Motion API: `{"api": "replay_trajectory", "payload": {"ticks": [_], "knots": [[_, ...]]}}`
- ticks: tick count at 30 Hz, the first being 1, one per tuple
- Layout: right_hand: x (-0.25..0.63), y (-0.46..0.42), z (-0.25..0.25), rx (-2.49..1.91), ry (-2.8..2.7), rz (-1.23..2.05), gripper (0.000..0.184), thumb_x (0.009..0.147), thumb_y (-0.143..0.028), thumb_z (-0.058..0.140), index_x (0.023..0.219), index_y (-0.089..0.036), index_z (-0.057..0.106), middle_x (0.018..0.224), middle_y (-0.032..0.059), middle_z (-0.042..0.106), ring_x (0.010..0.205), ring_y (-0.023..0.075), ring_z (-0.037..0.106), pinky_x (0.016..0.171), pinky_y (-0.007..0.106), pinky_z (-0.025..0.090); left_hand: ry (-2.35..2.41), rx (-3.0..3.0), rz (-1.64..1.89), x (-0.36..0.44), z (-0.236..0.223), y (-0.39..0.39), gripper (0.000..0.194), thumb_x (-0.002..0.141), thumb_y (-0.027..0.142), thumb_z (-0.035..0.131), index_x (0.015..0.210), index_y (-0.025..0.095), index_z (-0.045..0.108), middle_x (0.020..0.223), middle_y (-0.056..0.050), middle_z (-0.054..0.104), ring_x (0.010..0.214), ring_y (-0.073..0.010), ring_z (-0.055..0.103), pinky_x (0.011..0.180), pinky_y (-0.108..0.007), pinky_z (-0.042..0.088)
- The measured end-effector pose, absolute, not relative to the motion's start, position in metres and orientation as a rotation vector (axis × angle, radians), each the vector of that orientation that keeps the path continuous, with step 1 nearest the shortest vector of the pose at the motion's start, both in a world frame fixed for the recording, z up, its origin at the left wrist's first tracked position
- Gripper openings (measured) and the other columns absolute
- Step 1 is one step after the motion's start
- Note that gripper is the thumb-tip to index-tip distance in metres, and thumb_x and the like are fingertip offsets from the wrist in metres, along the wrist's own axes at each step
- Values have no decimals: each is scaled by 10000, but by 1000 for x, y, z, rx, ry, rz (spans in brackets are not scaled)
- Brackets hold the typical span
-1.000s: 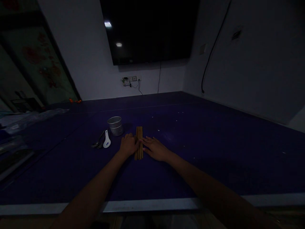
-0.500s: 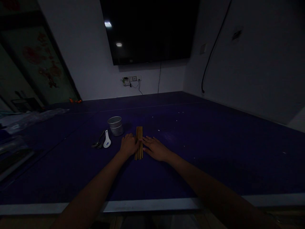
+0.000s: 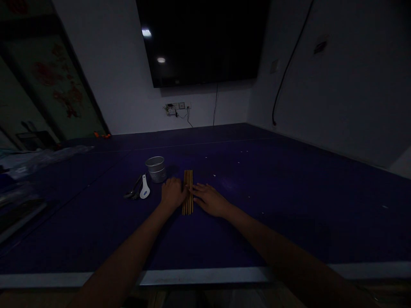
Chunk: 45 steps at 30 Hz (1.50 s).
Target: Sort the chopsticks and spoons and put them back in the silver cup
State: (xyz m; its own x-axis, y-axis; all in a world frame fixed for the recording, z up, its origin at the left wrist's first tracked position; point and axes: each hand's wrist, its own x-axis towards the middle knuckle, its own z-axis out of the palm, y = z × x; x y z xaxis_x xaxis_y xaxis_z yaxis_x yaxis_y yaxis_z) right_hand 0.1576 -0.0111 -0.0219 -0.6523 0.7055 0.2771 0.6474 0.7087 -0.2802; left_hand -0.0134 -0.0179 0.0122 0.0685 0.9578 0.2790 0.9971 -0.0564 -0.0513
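Several wooden chopsticks point(image 3: 188, 203) lie side by side in a flat row on the dark blue tabletop, pointing away from me. My left hand point(image 3: 173, 192) rests at their left edge, palm down, with its thumb reaching onto the sticks; the fingers are slightly bent and hold nothing. From the right, my right hand point(image 3: 208, 199) lies flat with spread fingers, its fingertips touching the right edge of the row. Left of the hands stands a metal cup point(image 3: 156, 170). Beside it lie a white soup spoon point(image 3: 144, 190) and dark metal spoons point(image 3: 131, 193).
The blue table point(image 3: 205, 244) reaches back to the wall, with a pale front edge. Clear plastic wrap point(image 3: 48, 156) and a dark flat object point(image 3: 22, 216) lie at the left. Small white scraps dot the right part. A large television point(image 3: 205, 42) hangs above wall sockets point(image 3: 181, 105).
My left hand has drawn back very slightly to the left, and its thumb covers a little less of the chopsticks. The right hand stays in nearly the same place.
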Motion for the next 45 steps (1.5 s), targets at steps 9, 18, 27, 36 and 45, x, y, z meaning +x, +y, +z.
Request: {"api": "replay_trajectory", "payload": {"ticks": [9, 18, 27, 36, 45], "knots": [[156, -10, -23, -1022, -2559, 206, 411, 945, -256, 441, 1343, -265, 543, 1446, 98, 485, 1348, 273, 416, 1103, 559, 294, -1941, -2235, -201, -14, 7, -15, 425, 955, 336, 323, 962, 151, 705, 1044, -143, 651, 1077, -277, 574, 880, -396, 458], [157, -10, -25, -1021, -2550, 206, 421, 947, -262, 440, 1357, -293, 527, 1454, 89, 476, 1348, 269, 417, 1103, 563, 294, -1945, -2232, -212, -14, 7, -15, 392, 936, 314, 350, 977, 164, 710, 1043, -140, 655, 1082, -275, 563, 891, -406, 457], [157, -12, -21, -1023, -2573, 203, 422, 945, -255, 448, 1359, -275, 526, 1440, 96, 492, 1336, 270, 434, 1104, 564, 296, -1926, -2212, -193, -17, 3, -12, 465, 953, 397, 304, 982, 164, 705, 1015, -144, 663, 1090, -280, 567, 882, -400, 458], [157, -11, -23, -1010, -2566, 191, 411, 947, -264, 447, 1346, -265, 541, 1430, 102, 502, 1325, 276, 446, 1096, 563, 311, -1941, -2216, -167, -14, 7, -15, 457, 955, 385, 308, 977, 150, 700, 1034, -150, 659, 1084, -284, 569, 869, -396, 457], [156, -12, -20, -1012, -2583, 187, 421, 946, -255, 451, 1360, -279, 525, 1422, 92, 511, 1321, 280, 450, 1087, 559, 326, -1936, -2238, -178, -15, 6, -13, 450, 953, 375, 310, 1004, 159, 701, 1032, -147, 660, 1089, -287, 566, 877, -409, 459]]}}
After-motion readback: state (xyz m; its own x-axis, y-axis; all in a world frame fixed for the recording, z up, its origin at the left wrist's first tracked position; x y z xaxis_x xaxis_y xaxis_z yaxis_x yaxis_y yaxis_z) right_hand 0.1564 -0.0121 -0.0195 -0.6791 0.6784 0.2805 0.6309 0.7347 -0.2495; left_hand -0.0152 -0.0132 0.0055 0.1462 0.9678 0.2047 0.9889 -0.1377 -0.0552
